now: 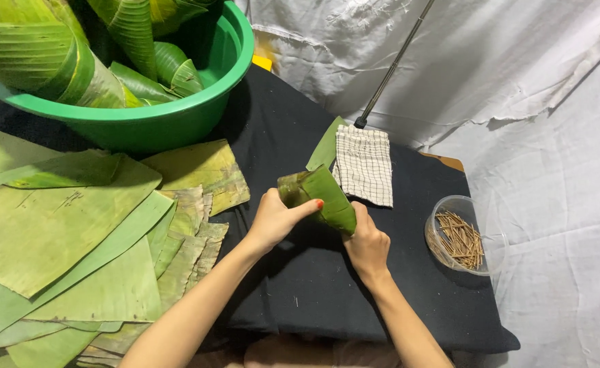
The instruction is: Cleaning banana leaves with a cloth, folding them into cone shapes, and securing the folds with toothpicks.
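Both hands grasp a folded banana leaf parcel above the black-covered bench: the left hand wraps its near end with the thumb laid across the top, and the right hand grips it from below. Left of the left hand lies a stack of cut leaves. Right of the right hand sits a clear bowl of thin sticks. Just beyond the hands lies a checked cloth, farther off a green tub of rolled leaves.
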